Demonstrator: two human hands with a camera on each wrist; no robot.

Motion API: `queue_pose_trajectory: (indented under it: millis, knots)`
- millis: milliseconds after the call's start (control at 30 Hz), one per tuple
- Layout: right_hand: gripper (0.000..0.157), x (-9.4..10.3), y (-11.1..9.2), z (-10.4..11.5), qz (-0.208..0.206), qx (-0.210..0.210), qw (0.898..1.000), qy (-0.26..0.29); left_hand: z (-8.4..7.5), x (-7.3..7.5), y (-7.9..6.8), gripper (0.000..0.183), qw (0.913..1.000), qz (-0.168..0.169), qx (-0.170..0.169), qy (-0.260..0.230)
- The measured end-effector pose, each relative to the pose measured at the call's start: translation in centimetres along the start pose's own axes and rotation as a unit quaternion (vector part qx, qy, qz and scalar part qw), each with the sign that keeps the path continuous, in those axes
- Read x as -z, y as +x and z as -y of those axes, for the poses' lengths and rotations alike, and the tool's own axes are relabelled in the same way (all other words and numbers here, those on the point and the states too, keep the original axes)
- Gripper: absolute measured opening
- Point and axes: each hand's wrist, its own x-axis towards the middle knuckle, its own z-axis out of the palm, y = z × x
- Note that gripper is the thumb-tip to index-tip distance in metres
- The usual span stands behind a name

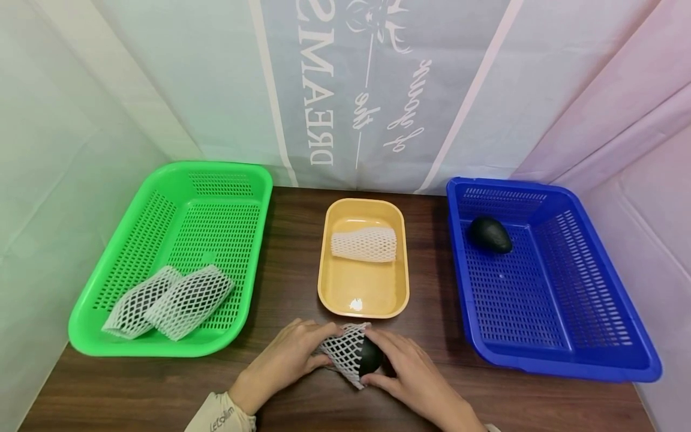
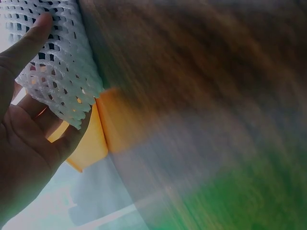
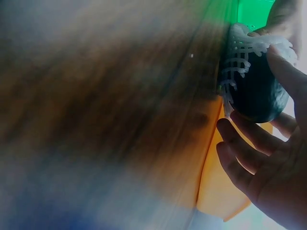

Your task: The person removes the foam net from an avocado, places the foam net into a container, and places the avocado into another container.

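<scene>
White netting [image 1: 345, 351] partly covers a dark avocado [image 1: 370, 358], and I see the left hand [image 1: 288, 358] gripping netting, the right hand [image 1: 409, 367] gripping avocado.

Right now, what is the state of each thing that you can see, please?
Held fruit: partly covered, dark end bare
Held net sleeve: partway over held fruit
Left hand: gripping held net sleeve
Right hand: gripping held fruit
Green basket: holding two sleeved fruits
Yellow tray: holding one empty net sleeve
Blue basket: holding one bare fruit
</scene>
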Motion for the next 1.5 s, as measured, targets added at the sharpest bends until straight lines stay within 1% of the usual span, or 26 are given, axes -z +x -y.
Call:
queue_pose_trajectory:
  millis: [200,433,600,833,1167,1300,1500]
  knots:
    - [0.07,0.0,0.1,0.0,0.011,-0.001,1.0,0.002,-0.1,0.0,0.0,0.045,1.0,-0.003,0.003,-0.004]
    - [0.072,0.0,0.3,0.0,0.013,0.004,1.0,-0.003,0.0,-0.1,0.1,0.044,0.9998,-0.017,-0.012,-0.008]
    - [0.072,-0.1,0.4,0.0,0.011,0.009,1.0,-0.006,0.1,-0.2,0.1,0.042,0.9996,-0.021,-0.016,-0.009]
    - [0.071,-0.1,0.3,0.0,0.002,0.019,1.0,-0.01,0.1,-0.3,0.1,0.041,0.9997,-0.018,-0.016,-0.005]
    - [0.071,0.3,0.3,0.0,0.016,0.031,0.999,-0.008,0.1,-0.1,0.2,0.037,0.9997,-0.013,-0.019,0.005]
    - [0.07,0.5,0.2,-0.1,0.011,0.039,0.999,-0.01,0.1,-0.1,0.1,0.035,0.9994,-0.017,-0.027,0.013]
    - [0.071,1.0,0.0,-0.2,0.011,0.042,0.999,-0.013,0.1,0.1,0.1,0.035,0.9981,-0.03,-0.049,0.024]
